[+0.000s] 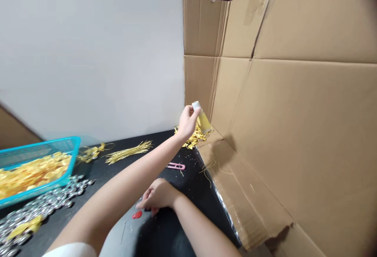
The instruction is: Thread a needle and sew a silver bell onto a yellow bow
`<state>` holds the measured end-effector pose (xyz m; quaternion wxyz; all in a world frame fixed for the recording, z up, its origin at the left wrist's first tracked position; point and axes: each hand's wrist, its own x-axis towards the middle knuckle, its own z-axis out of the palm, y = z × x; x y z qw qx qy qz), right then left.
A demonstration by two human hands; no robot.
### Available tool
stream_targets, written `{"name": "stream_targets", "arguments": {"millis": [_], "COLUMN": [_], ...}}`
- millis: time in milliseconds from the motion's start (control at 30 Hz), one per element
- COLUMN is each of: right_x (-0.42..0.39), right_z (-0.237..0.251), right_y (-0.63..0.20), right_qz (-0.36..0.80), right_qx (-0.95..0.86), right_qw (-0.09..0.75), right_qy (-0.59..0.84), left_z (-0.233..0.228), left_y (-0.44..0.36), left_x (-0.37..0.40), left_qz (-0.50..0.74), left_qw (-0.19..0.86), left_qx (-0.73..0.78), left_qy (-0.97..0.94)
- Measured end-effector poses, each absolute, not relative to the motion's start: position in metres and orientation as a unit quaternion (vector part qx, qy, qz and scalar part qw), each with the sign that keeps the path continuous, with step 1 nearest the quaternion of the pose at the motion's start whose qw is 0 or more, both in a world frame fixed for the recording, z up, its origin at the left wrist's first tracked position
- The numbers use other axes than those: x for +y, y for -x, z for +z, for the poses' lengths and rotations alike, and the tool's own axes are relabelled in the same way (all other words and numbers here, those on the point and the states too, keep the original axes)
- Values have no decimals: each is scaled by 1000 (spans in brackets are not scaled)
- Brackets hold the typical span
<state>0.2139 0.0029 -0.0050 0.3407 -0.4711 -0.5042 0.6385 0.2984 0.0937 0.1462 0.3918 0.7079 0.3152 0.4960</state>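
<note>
My left hand (187, 122) is stretched out to the far end of the table, its fingers closed round the white top of a cone of yellow thread (204, 122). The cone is tilted, its yellow wider end pointing down to the right. Just behind and below it lies a heap of yellow ribbon pieces (193, 138). My right hand (158, 195) is near my lap with its fingers curled in; what they hold, if anything, is hidden. Close by its fingertips is a small red piece (137, 214). A thin needle-like line (123, 231) shows on the grey cloth.
A blue basket (75, 151) of yellow ribbon pieces stands left, with silver beads (50, 202) before it. Gold wires (129, 153) and a pink cutter (176, 166) lie on the black table (188, 186). Tall cardboard (309, 131) walls the right side; a white wall (97, 52) rises behind.
</note>
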Motion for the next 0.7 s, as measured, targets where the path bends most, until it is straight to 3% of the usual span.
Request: {"name": "stream_targets", "arguments": {"millis": [133,267,333,467,700], "right_x": [4,1,-4,-13,-6], "right_z": [5,18,22,23,12], "right_y": [-221,-226,-225,-218,-221], "right_qz": [623,586,614,727,740], "right_qx": [-449,-434,-416,-358,-248], "right_qw": [426,511,556,546,560], "right_qy": [479,455,375,213,278], "left_z": [157,141,126,99,73], "left_y": [-219,-131,-94,-44,-3], "left_x": [70,40,24,-1,-10], "left_qz": [507,534,545,557,539], "left_qw": [552,600,618,676,722], "left_qx": [255,294,324,365,377], "left_qy": [-611,-517,-465,-317,-215]}}
